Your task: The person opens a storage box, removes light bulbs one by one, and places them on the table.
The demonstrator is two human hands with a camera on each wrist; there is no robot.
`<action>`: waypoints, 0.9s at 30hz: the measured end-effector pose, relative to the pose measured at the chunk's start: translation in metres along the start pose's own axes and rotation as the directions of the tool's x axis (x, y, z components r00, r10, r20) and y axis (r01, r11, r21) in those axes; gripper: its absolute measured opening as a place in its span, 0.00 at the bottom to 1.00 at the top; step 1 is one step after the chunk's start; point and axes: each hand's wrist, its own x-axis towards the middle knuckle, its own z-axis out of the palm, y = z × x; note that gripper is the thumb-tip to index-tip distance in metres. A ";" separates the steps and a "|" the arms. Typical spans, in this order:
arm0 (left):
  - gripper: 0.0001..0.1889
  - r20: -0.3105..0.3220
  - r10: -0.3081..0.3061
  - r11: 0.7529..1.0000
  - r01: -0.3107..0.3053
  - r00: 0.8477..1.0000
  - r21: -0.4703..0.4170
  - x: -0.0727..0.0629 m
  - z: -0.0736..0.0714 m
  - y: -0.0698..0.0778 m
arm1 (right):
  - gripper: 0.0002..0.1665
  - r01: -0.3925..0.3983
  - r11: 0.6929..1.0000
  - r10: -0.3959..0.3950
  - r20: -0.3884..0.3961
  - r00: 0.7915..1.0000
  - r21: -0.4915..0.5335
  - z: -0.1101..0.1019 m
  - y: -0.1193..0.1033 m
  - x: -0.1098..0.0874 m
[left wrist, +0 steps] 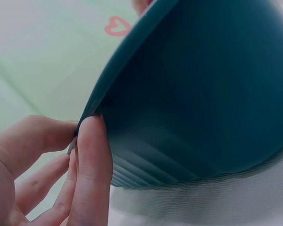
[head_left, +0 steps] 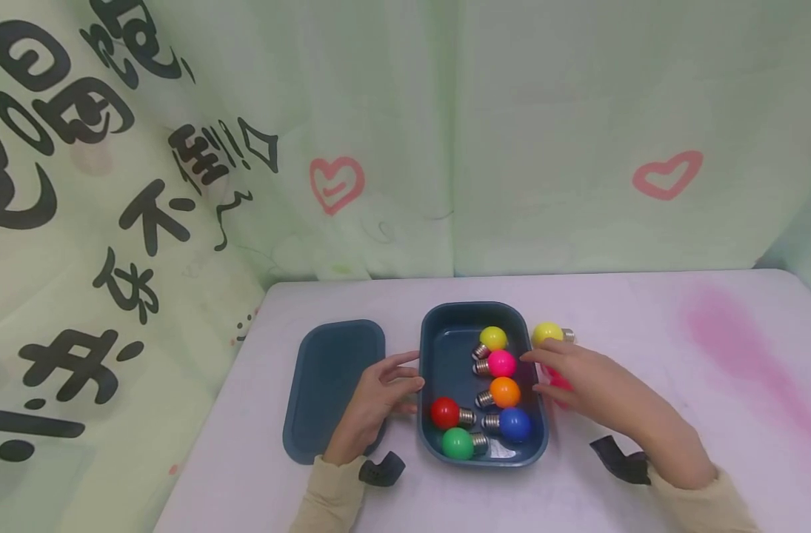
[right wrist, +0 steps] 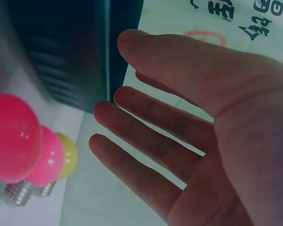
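Note:
A dark blue rectangular container (head_left: pixel 448 377) sits on the table with several colored light bulbs in it. Yellow (head_left: pixel 493 338), pink (head_left: pixel 501 363), orange (head_left: pixel 506 392) and blue (head_left: pixel 515 425) bulbs line its right side; a red bulb (head_left: pixel 445 413) and a green bulb (head_left: pixel 458 444) lie at the lower left. My left hand (head_left: pixel 373 407) pinches the container's left rim, thumb and fingers meeting there in the left wrist view. My right hand (head_left: pixel 592 385) is at the opposite rim, its fingers (right wrist: pixel 141 127) spread and fairly straight, holding nothing.
Left of the container lies a flat dark blue lid (head_left: pixel 332 370), partly behind my left hand. Beyond the right rim lie a yellow bulb (head_left: pixel 547 332) and pink-red bulbs (right wrist: pixel 12 136), partly covered by my right hand. A pale curtain (head_left: pixel 512 148) hangs behind the table.

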 end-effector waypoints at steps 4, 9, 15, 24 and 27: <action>0.27 0.003 0.001 1.000 -0.001 1.000 -0.001 0.000 0.000 0.000 | 0.26 0.058 0.998 -0.059 -0.030 0.998 -0.022 0.000 -0.008 0.005; 0.26 0.007 0.002 1.000 -0.002 1.000 -0.004 0.000 0.000 0.000 | 0.24 0.151 0.987 -0.155 -0.063 0.986 -0.054 0.002 -0.018 0.010; 0.26 0.002 -0.010 1.000 0.010 1.000 0.002 0.000 0.001 0.001 | 0.22 0.189 0.982 -0.190 -0.045 0.981 -0.012 0.007 -0.028 0.017; 0.27 0.012 -0.017 1.000 0.017 1.000 -0.018 -0.002 0.001 0.002 | 0.24 0.186 0.982 -0.186 -0.001 0.982 -0.014 0.016 -0.043 0.027; 0.27 0.020 -0.020 0.999 0.021 1.000 -0.029 -0.003 0.000 0.003 | 0.25 0.220 0.975 -0.220 0.003 0.976 -0.019 0.019 -0.048 0.032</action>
